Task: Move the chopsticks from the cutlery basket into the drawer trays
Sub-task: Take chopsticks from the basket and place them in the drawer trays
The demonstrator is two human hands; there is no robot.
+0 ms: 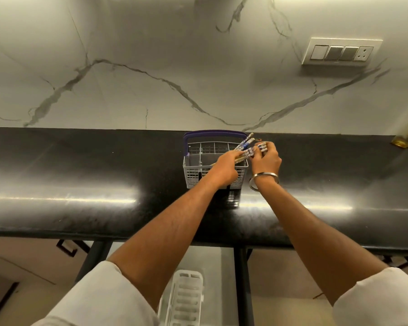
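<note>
At the centre of the frame a grey plastic cutlery basket (214, 169) with a purple handle (212, 133) stands on the black countertop (80, 175), close to the veined marble backsplash (151, 67), and both hands meet over its right-hand side. The chopsticks (244, 147), a blue-and-white patterned bundle, slant up and to the right out of the basket, their lower ends apparently still inside one compartment; the slant looks like the result of gathering them together so they can come out in a single lift. The left hand (224, 169) reaches in from the lower left, knuckles up, fingers curled shut around the middle of the bundle. The right hand (266, 161), a metal bangle (263, 181) on its wrist, comes in from the lower right with fingers bent and pinched on the upper ends, probably squaring them. Both forearms are stretched well forward, sleeves pushed up. At the bottom centre, below the counter edge, a white slotted drawer tray (186, 300) lies in the open drawer, seemingly without chopsticks yet, though only part of it shows.
</note>
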